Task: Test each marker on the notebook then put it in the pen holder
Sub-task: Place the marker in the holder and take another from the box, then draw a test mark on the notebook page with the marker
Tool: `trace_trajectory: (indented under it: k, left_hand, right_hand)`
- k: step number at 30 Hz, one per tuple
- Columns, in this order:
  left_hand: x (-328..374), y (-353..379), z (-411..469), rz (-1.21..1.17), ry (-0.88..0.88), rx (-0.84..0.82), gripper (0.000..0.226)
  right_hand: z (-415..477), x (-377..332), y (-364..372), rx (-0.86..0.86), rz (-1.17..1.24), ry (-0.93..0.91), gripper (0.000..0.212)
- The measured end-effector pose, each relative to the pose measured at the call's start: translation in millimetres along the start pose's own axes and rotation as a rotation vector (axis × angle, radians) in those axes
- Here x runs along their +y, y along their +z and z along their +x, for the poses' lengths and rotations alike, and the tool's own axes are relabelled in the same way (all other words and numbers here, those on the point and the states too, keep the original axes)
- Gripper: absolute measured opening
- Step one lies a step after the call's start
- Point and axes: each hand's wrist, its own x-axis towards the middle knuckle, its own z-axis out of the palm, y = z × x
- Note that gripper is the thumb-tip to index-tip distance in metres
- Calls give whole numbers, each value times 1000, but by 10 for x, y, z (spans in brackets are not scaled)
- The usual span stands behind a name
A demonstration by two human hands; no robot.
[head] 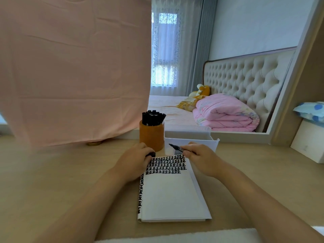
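While both forearms stretch forward over the counter (61,163), the right hand (201,158) sits at the top right corner of the notebook (173,195), its grip pinching a marker (177,148) between the thumb and curled fingers. The marker's uncapped and lying nearly flat, with its tip pointing left just past the page's top edge, not touching paper as far as I can see.

The left hand (135,162) is knuckles-up at the notebook's top left corner. Its fingers are curled down around what looks like the marker's cap (151,154), though it's mostly hidden, so I can't swear to that.

The notebook lies flat in the middle of the counter. The top of its page is filled with rows of thick black scribbles and the rest is blank white.

Just behind the left hand stands the orange pen holder (152,137), packed with black markers (153,117) standing upright. A white plastic box (191,136) sits right beside it, behind the right hand.

A pink cloth (70,67) hangs at the back left, and there's a bed (166,106) with a folded pink blanket (226,113) further back.
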Motion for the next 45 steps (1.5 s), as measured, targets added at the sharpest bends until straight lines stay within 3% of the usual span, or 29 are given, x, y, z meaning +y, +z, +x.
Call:
trace_trajectory:
  k: [4, 11, 17, 19, 22, 25, 31, 45]
  left_hand:
    - [-5, 32, 5, -15, -41, -13, 30]
    - [5, 57, -29, -47, -69, -86, 34]
    - [90, -14, -30, -16, -41, 28, 41]
    - [189, -69, -38, -14, 36, 78, 35]
    - [431, -138, -66, -118, 146, 42, 19]
    - [629, -139, -108, -142, 247, -54, 14]
    - [744, -40, -203, -45, 323, -210, 34]
    - [675, 50, -240, -32, 280, -216, 50]
  right_hand:
    - [-32, -17, -11, 39, 146, 44, 48]
    - [-81, -60, -25, 54, 289, 40, 33]
    - [-73, -102, -66, 41, 505, 68, 53]
    - [-93, -92, -86, 41, 526, 35, 43]
    - [-135, -92, -90, 66, 602, 52, 5]
    - [-163, -53, -52, 50, 703, 128, 7]
    - [-221, 40, 63, 47, 521, 207, 9]
    - [-196, 96, 179, 128, 350, 212, 25]
